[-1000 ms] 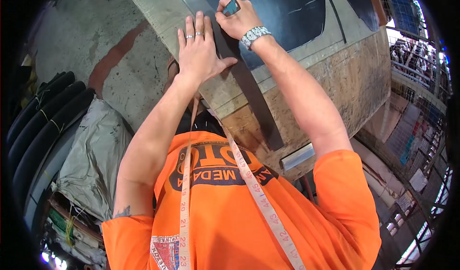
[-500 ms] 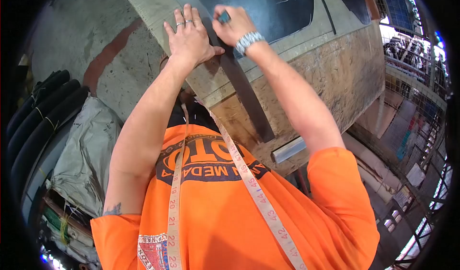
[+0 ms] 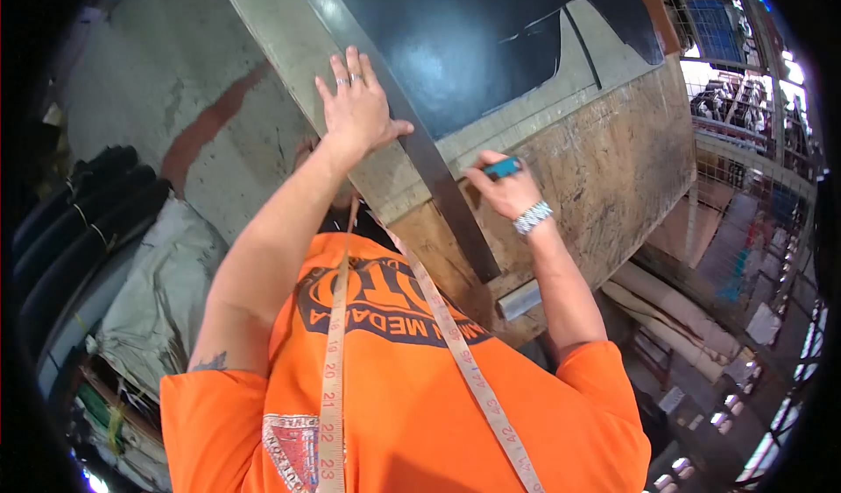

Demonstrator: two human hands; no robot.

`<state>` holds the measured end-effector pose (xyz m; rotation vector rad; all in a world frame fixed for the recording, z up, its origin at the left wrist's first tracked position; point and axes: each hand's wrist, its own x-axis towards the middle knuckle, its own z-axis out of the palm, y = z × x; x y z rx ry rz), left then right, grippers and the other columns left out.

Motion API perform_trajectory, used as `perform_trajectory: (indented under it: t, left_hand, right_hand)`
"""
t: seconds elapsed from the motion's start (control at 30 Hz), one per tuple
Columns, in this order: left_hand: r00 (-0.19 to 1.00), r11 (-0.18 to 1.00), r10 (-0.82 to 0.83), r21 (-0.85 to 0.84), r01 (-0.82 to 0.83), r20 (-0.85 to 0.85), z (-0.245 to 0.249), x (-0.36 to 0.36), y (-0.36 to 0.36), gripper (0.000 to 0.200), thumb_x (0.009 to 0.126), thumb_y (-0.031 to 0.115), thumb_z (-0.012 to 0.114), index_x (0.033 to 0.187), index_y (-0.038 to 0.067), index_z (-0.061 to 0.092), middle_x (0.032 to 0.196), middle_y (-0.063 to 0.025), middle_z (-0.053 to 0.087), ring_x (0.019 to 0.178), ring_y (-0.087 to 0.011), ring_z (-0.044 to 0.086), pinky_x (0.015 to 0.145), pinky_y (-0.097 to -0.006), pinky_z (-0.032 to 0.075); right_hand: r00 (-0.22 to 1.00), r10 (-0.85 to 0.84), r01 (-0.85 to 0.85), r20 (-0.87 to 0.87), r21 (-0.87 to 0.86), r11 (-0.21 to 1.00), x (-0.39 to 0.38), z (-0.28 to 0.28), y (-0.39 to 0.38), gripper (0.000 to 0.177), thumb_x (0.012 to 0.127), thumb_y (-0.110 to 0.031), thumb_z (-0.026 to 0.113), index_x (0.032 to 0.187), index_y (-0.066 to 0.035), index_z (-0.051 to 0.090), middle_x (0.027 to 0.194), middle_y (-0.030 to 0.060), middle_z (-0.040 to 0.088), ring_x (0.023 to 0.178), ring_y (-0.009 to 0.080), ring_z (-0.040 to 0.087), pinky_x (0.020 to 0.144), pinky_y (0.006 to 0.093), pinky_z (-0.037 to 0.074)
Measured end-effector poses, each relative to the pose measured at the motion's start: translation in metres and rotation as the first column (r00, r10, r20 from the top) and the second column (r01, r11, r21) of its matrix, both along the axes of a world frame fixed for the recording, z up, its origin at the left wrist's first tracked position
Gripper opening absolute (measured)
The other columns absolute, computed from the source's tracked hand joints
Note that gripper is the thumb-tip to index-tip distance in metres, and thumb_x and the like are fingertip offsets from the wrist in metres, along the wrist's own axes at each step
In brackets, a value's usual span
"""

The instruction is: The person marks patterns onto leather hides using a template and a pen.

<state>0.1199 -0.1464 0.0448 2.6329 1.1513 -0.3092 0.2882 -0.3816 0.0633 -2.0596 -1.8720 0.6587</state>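
My left hand [image 3: 357,112] lies flat with fingers spread, pressing on a long dark straightedge [image 3: 451,208]. Its thumb reaches across the strip. The straightedge runs over a black sheet [image 3: 464,46] and past its edge onto the bare wooden board. To the right of the strip, my right hand [image 3: 508,193] is closed around a small teal-handled tool [image 3: 502,168]; the tip is hidden by the fingers. This hand is over the wooden board [image 3: 604,143], just beyond the sheet's near edge.
A short metal bar [image 3: 520,300] lies at the board's near edge. Rolled black material [image 3: 79,230] and a grey-green wrapped bundle [image 3: 144,292] are on the left. Wire-mesh racks [image 3: 745,143] stand at the right. A measuring tape [image 3: 477,379] hangs over the orange shirt.
My right hand has pulled the teal-handled tool back toward my body, off the black sheet and beside the straightedge. My left hand stays flat on the strip; the whole view has shifted slightly.
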Motion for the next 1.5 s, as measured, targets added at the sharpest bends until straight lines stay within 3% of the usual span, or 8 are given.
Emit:
perform_trajectory:
  t: [0.1, 0.33, 0.47, 0.8, 1.0, 1.2, 1.4, 1.5]
  left_hand:
    - [0.999, 0.999, -0.039, 0.016, 0.038, 0.021, -0.001, -0.002, 0.002, 0.136, 0.07, 0.072, 0.08, 0.157, -0.014, 0.02, 0.166, -0.0313, 0.019, 0.154, -0.0488, 0.02, 0.12, -0.0653, 0.024]
    - [0.983, 0.978, -0.186, 0.093, 0.185, 0.0, -0.001, -0.007, 0.009, 0.136, 0.072, 0.08, 0.071, 0.153, -0.019, 0.026, 0.161, -0.0385, 0.022, 0.149, -0.0537, 0.026, 0.119, -0.0611, 0.027]
    - [0.957, 0.952, -0.291, 0.1, 0.29, -0.003, 0.006, -0.017, 0.023, 0.134, 0.072, 0.08, 0.07, 0.152, -0.019, 0.028, 0.159, -0.0383, 0.027, 0.145, -0.052, 0.032, 0.117, -0.0586, 0.031]
    - [0.735, 0.705, -0.492, -0.281, 0.651, 0.467, 0.001, -0.051, 0.174, 0.075, 0.088, 0.05, 0.075, 0.142, 0.002, 0.054, 0.142, -0.0203, 0.053, 0.131, -0.0379, 0.051, 0.107, -0.0476, 0.046]
    - [0.674, 0.764, -0.351, -0.218, 0.608, 0.65, 0.011, -0.011, 0.321, 0.047, 0.091, 0.036, 0.076, 0.123, 0.003, 0.068, 0.12, -0.0164, 0.069, 0.12, -0.0354, 0.06, 0.107, -0.045, 0.046]
    - [0.773, 0.948, -0.301, 0.084, 0.308, 0.558, -0.027, 0.082, 0.45, 0.07, 0.09, 0.045, 0.073, 0.139, -0.002, 0.056, 0.15, -0.0325, 0.045, 0.141, -0.0516, 0.037, 0.116, -0.0579, 0.033]
    - [0.939, 0.979, -0.176, 0.15, 0.136, 0.296, -0.037, 0.144, 0.493, 0.099, 0.095, 0.072, 0.049, 0.164, 0.007, 0.023, 0.167, -0.0332, 0.013, 0.156, -0.0515, 0.004, 0.124, -0.064, 0.006]
    - [0.958, 0.964, -0.194, 0.224, 0.145, 0.212, -0.04, 0.157, 0.492, 0.103, 0.094, 0.078, 0.042, 0.165, 0.008, 0.018, 0.168, -0.0327, 0.009, 0.156, -0.0507, 0.001, 0.124, -0.0632, 0.003]
  right_hand:
    - [0.778, -0.592, 0.585, -0.212, -0.102, 0.805, 0.004, 0.021, -0.007, 0.03, 0.101, -0.033, 0.06, 0.087, -0.006, 0.061, 0.074, 0.0139, 0.06, 0.072, 0.0331, 0.062, 0.068, 0.0415, 0.049]
    - [0.409, -0.904, 0.886, -0.121, -0.182, 0.425, 0.001, -0.009, -0.072, 0.037, 0.106, -0.041, 0.054, 0.1, -0.005, 0.062, 0.087, 0.0142, 0.065, 0.082, 0.0277, 0.062, 0.078, 0.0377, 0.049]
    - [0.273, -0.904, 0.961, -0.33, 0.128, 0.244, 0.01, -0.08, -0.113, 0.026, 0.104, -0.03, 0.059, 0.11, -0.005, 0.063, 0.098, 0.0188, 0.069, 0.097, 0.0378, 0.067, 0.085, 0.0426, 0.05]
    - [-0.121, -0.967, 0.986, 0.225, 0.143, -0.09, 0.013, -0.095, -0.135, 0.051, 0.088, -0.045, 0.079, 0.1, 0.002, 0.064, 0.088, 0.0242, 0.069, 0.08, 0.0421, 0.064, 0.076, 0.0477, 0.051]
    - [-0.01, -0.933, 0.966, 0.36, 0.243, 0.084, -0.019, -0.051, 0.014, 0.053, 0.095, -0.036, 0.07, 0.125, 0.008, 0.064, 0.13, 0.031, 0.063, 0.123, 0.045, 0.058, 0.108, 0.0515, 0.043]
    - [-0.317, -0.888, 0.948, 0.334, 0.111, -0.297, -0.008, -0.083, 0.147, 0.095, 0.091, -0.066, 0.063, 0.139, 0.015, 0.052, 0.156, 0.0357, 0.039, 0.149, 0.0478, 0.032, 0.125, 0.0483, 0.023]
    - [-0.465, -0.821, 0.862, 0.332, 0.382, -0.334, 0.029, -0.111, 0.129, 0.086, 0.082, -0.077, 0.066, 0.093, 0.008, 0.067, 0.096, 0.0297, 0.068, 0.094, 0.0482, 0.064, 0.088, 0.0556, 0.049]
    - [-0.555, -0.802, 0.813, 0.219, 0.348, -0.467, 0.03, -0.093, 0.147, 0.079, 0.083, -0.072, 0.07, 0.098, 0.006, 0.069, 0.108, 0.0304, 0.069, 0.103, 0.0477, 0.064, 0.09, 0.0548, 0.049]
